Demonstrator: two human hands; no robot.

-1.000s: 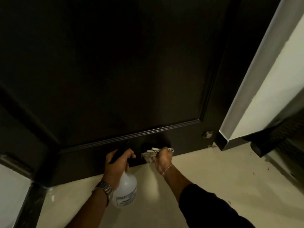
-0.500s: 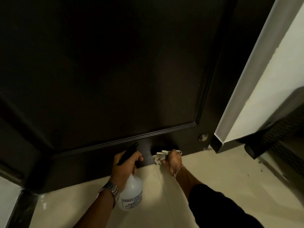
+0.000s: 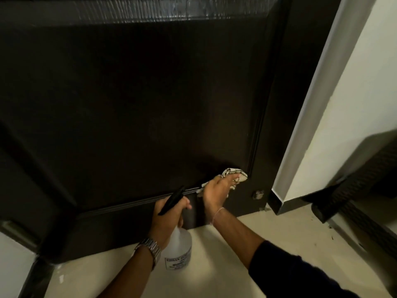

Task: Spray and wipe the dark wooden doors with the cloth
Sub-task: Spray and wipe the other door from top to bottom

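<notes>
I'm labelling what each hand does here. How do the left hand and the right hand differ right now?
The left hand grips the spray bottle by its neck; the right hand presses the cloth against the dark door. The left is curled round the bottle and off the door; the right lies with fingers extended. The left wrist bears a metal watch, the right a thin bracelet. Both work low, near the door's bottom.

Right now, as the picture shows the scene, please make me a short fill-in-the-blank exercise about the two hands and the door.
1. The right hand presses a checked ____ against the dark door.
2. The left hand grips a clear spray ____ by its black head.
3. A metal ____ is worn on the left wrist.
4. The small round door stopper sits near the door's ____ right corner.

Missing words: cloth; bottle; watch; bottom
</notes>
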